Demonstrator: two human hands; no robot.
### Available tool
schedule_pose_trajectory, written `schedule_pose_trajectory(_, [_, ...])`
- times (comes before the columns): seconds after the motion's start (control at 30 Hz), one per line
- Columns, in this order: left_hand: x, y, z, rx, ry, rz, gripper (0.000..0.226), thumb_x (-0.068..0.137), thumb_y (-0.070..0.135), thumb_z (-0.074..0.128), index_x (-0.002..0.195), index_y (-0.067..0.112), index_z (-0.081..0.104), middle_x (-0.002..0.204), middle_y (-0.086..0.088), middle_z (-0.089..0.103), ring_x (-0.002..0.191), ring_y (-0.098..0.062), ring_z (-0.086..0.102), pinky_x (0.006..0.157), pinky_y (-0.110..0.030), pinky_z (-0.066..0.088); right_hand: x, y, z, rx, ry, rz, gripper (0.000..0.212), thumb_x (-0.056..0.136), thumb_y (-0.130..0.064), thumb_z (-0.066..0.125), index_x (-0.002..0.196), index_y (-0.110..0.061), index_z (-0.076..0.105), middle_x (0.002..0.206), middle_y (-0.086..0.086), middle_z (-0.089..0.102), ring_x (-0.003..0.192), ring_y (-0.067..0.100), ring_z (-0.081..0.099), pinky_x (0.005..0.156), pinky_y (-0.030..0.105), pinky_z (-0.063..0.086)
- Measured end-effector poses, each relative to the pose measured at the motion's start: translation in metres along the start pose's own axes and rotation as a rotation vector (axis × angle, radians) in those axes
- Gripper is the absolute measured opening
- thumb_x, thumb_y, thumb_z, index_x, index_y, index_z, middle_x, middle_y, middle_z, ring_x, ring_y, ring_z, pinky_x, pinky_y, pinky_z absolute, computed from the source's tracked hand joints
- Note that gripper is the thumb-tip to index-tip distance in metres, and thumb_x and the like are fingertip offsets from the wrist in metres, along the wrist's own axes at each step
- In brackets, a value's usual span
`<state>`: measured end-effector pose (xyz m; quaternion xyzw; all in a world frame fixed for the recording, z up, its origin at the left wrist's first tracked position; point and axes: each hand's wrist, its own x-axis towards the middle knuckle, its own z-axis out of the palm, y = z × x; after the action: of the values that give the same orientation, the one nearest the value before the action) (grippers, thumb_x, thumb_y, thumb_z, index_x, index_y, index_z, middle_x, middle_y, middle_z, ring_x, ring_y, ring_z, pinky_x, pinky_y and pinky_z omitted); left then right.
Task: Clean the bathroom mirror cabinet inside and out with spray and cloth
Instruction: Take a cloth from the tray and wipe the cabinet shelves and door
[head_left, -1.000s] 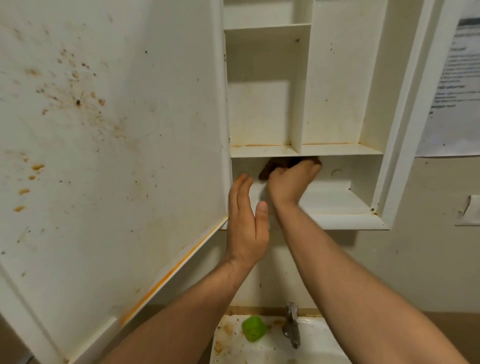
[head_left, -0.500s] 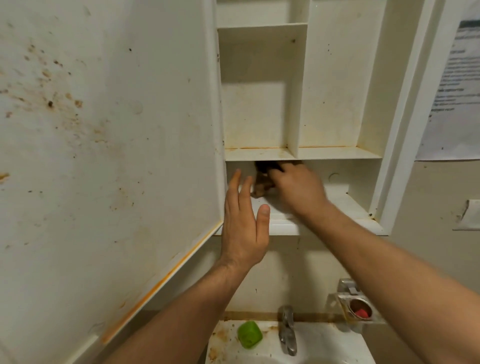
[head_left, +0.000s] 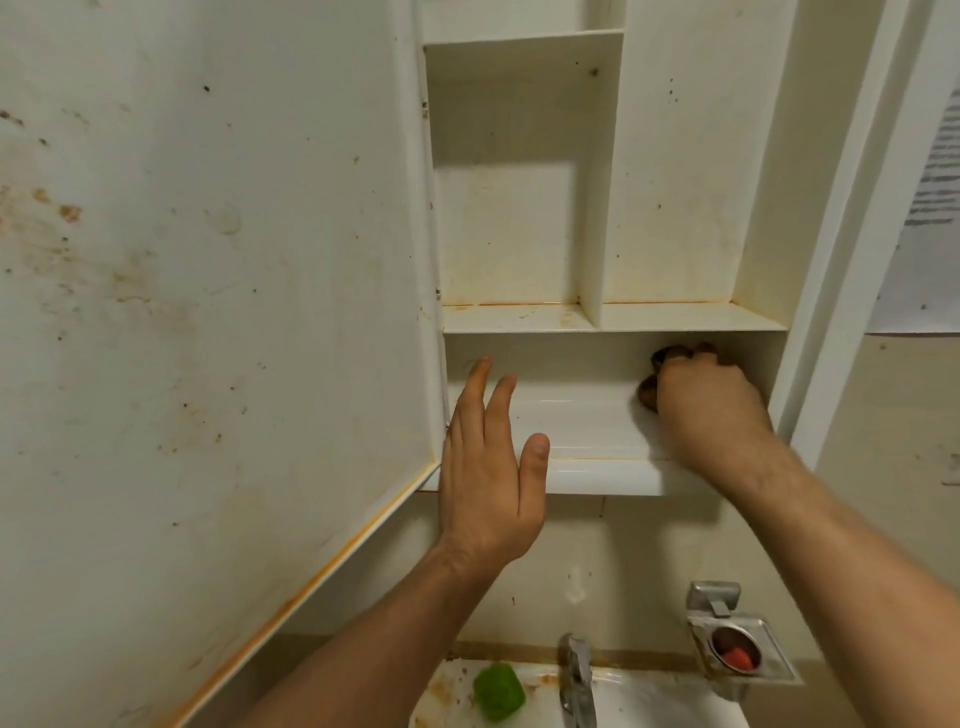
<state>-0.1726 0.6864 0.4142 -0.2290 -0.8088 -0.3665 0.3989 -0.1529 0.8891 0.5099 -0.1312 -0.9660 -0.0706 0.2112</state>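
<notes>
At the right end of the bottom compartment (head_left: 571, 415): right-hand fingers (head_left: 698, 359) curled down over a dark brown cloth (head_left: 648, 392), gripping it. Cloth is bunched into a wad, mostly hidden under the knuckles, two dark lumps showing at the hand's left edge (no readable long axis, can't tell which way it points). Wad is low in the compartment, near the right wall. Right hand (head_left: 711, 410) is back-up, knuckles toward the rear panel, wrist over the front lip, forearm running down-right out of frame. Slightly blurred.

Left-hand fingers (head_left: 480, 387) straight, pointing up, thumb splayed right, holding nothing. Left hand (head_left: 485, 483) has its back to camera, just beside the lower corner of the open door (head_left: 208, 312), in front of the compartment's left end. Contact with the door edge not clear. Forearm comes up from bottom-left.

Mirror cabinet (head_left: 680, 156) is open, door swung left, inner face spotted brown. Bottom compartment's long axis runs left-right. Shelf above (head_left: 519, 318) has orange staining along its rear seam.

Below: sink (head_left: 649, 696), tap (head_left: 576, 675), green sponge-like lump (head_left: 497, 691), metal holder (head_left: 774, 660) with something red inside. Printed sheet (head_left: 930, 208) on the wall at right.
</notes>
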Motion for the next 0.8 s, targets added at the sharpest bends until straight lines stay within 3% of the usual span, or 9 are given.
schedule_pose_trajectory(0.13, [0.003, 0.004, 0.002, 0.022, 0.007, 0.009, 0.061, 0.105, 0.051, 0.029, 0.158, 0.020, 0.030, 0.171, 0.002, 0.017, 0.155, -0.017, 0.023, 0.119, -0.049, 0.036, 0.007, -0.011, -0.002, 0.307, 0.088, -0.017, 0.012, 0.095, -0.019, 0.059, 0.083, -0.017, 0.057, 0.086, 0.007, 0.064, 0.070, 0.026, 0.054, 0.063, 0.032, 0.043])
schedule_pose_trajectory(0.2, [0.005, 0.009, 0.002, -0.023, 0.043, -0.035, 0.063, 0.107, 0.051, 0.025, 0.158, 0.016, 0.029, 0.171, 0.000, 0.020, 0.156, -0.017, 0.023, 0.119, -0.050, 0.037, 0.006, -0.030, 0.002, 0.649, 0.175, -0.012, 0.003, 0.087, -0.014, 0.063, 0.088, -0.016, 0.064, 0.085, 0.003, 0.067, 0.078, 0.024, 0.059, 0.068, 0.027, 0.043])
schedule_pose_trajectory(0.27, [0.005, 0.012, 0.000, -0.092, 0.075, -0.069, 0.065, 0.107, 0.052, 0.022, 0.161, 0.016, 0.027, 0.171, 0.002, 0.019, 0.157, -0.013, 0.020, 0.121, -0.048, 0.034, 0.005, -0.056, 0.008, 0.965, 0.252, 0.111, 0.020, 0.084, -0.014, 0.066, 0.103, -0.009, 0.071, 0.097, 0.006, 0.072, 0.094, 0.027, 0.065, 0.077, 0.030, 0.051])
schedule_pose_trajectory(0.33, [0.005, 0.011, -0.003, -0.165, 0.081, -0.055, 0.064, 0.108, 0.053, 0.021, 0.162, 0.019, 0.022, 0.172, 0.005, 0.017, 0.157, -0.010, 0.017, 0.124, -0.044, 0.030, 0.006, -0.078, 0.007, 1.137, 0.329, 0.187, 0.013, 0.083, -0.014, 0.067, 0.093, -0.007, 0.071, 0.090, 0.010, 0.072, 0.090, 0.030, 0.066, 0.074, 0.032, 0.051])
schedule_pose_trajectory(0.4, [0.003, 0.009, -0.008, -0.216, 0.065, -0.029, 0.061, 0.109, 0.050, 0.025, 0.163, 0.023, 0.019, 0.172, 0.006, 0.018, 0.157, -0.009, 0.019, 0.125, -0.043, 0.030, 0.007, -0.097, 0.004, 1.181, 0.366, 0.079, 0.005, 0.083, -0.010, 0.066, 0.080, -0.009, 0.070, 0.078, 0.008, 0.071, 0.079, 0.027, 0.067, 0.069, 0.032, 0.052])
schedule_pose_trajectory(0.53, [0.000, 0.005, -0.019, -0.286, 0.072, -0.058, 0.057, 0.108, 0.038, 0.031, 0.161, 0.019, 0.028, 0.170, 0.006, 0.025, 0.156, -0.009, 0.024, 0.124, -0.046, 0.032, 0.010, -0.134, -0.001, 0.898, 0.158, -0.436, 0.034, 0.093, -0.008, 0.055, 0.065, -0.027, 0.051, 0.078, 0.005, 0.064, 0.076, 0.026, 0.064, 0.069, 0.037, 0.052])
schedule_pose_trajectory(0.6, [0.000, 0.006, -0.022, -0.300, 0.080, -0.058, 0.057, 0.109, 0.040, 0.030, 0.162, 0.021, 0.026, 0.170, 0.007, 0.025, 0.156, -0.009, 0.024, 0.124, -0.047, 0.032, 0.018, -0.143, 0.002, 0.720, 0.046, -0.537, 0.039, 0.098, -0.007, 0.052, 0.064, -0.026, 0.047, 0.077, 0.006, 0.057, 0.084, 0.034, 0.065, 0.071, 0.038, 0.049])
schedule_pose_trajectory(0.7, [0.000, 0.009, -0.023, -0.264, 0.067, -0.030, 0.058, 0.108, 0.040, 0.030, 0.161, 0.017, 0.027, 0.170, 0.003, 0.026, 0.156, -0.010, 0.024, 0.124, -0.048, 0.031, 0.023, -0.144, 0.008, 0.471, 0.003, -0.643, 0.017, 0.101, -0.011, 0.051, 0.096, -0.004, 0.066, 0.100, 0.017, 0.067, 0.102, 0.036, 0.064, 0.087, 0.038, 0.048])
schedule_pose_trajectory(0.8, [-0.003, 0.014, -0.022, -0.206, 0.048, -0.058, 0.059, 0.107, 0.040, 0.029, 0.160, 0.013, 0.030, 0.170, 0.000, 0.027, 0.156, -0.012, 0.025, 0.125, -0.044, 0.030, 0.018, -0.141, -0.005, 0.212, -0.080, -0.768, 0.023, 0.104, -0.022, 0.047, 0.115, -0.009, 0.063, 0.116, 0.013, 0.066, 0.111, 0.031, 0.061, 0.098, 0.035, 0.041])
